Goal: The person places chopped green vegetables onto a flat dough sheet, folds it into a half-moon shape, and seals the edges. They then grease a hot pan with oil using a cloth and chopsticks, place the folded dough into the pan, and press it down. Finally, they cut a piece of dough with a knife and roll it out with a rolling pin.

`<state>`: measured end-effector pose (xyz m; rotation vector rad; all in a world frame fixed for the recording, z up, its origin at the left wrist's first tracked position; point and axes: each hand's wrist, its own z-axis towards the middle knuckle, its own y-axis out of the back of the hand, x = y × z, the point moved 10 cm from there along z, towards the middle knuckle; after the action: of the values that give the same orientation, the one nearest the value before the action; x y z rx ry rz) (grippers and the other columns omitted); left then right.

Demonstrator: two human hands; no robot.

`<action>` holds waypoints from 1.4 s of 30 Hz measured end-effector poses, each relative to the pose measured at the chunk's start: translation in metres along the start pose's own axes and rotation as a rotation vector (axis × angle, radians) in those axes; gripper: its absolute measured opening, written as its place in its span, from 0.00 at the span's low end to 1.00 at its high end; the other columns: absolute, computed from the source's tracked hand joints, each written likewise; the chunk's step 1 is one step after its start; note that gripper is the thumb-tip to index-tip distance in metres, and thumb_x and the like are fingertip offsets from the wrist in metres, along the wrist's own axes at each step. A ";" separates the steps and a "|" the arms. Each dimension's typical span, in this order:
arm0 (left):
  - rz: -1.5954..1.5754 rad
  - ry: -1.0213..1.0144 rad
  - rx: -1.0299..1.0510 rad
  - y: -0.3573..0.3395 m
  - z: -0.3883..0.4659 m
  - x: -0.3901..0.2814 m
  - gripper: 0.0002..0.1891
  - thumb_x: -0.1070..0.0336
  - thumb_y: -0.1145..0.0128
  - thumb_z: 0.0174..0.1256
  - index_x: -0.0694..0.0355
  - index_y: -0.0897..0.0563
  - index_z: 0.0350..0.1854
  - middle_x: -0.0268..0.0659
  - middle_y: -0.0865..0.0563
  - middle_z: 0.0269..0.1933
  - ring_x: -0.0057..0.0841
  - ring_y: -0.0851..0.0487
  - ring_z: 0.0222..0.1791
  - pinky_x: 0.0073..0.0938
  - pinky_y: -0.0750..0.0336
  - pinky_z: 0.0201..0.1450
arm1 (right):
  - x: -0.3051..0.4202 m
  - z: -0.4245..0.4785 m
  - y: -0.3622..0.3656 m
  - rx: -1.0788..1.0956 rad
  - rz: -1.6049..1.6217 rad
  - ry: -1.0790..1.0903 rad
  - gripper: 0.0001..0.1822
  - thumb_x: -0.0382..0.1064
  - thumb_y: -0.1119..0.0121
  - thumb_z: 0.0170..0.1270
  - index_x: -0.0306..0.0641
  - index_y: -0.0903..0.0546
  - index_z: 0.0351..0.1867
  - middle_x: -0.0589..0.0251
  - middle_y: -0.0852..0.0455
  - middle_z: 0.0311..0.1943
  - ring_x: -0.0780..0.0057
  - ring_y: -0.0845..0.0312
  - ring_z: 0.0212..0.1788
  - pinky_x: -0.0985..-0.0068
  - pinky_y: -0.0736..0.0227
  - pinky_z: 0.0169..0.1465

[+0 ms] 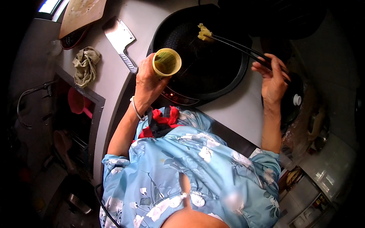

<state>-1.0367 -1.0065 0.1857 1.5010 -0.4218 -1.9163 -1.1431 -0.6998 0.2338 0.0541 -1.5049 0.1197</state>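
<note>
My left hand [150,82] grips a yellow paper cup [167,62] over the near left part of a round black electric pan [196,65]. The cup tilts so that I look into it; a little dark yellowish liquid seems to lie inside. My right hand [273,75] holds a pair of dark chopsticks [242,50] from the pan's right side. At their tips is a crumpled yellow piece of food [204,32], perhaps egg or ginger, above the far part of the pan. A red light glows on the control panel [179,97] at the pan's near edge.
Left of the pan lie a cleaver [119,38] and a bunched cloth [86,66]. A wooden board [82,17] leans on a basket [74,38] behind them. The sink [95,105] holds a pink ladle [78,101]. A dark lid with a white knob [296,99] is at right.
</note>
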 end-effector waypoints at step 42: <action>-0.090 0.180 -0.190 0.065 -0.041 0.022 0.30 0.67 0.29 0.48 0.67 0.27 0.54 0.44 0.16 0.44 0.35 0.16 0.44 0.29 0.23 0.49 | -0.087 -0.044 -0.019 0.392 -0.020 -0.406 0.12 0.36 0.49 0.68 0.30 0.20 0.43 0.51 0.16 0.34 0.66 0.15 0.32 0.71 0.17 0.36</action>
<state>-0.9817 -1.0628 0.1972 1.5714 -0.0901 -1.8127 -1.1027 -0.7175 0.1447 0.4288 -1.8659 0.4062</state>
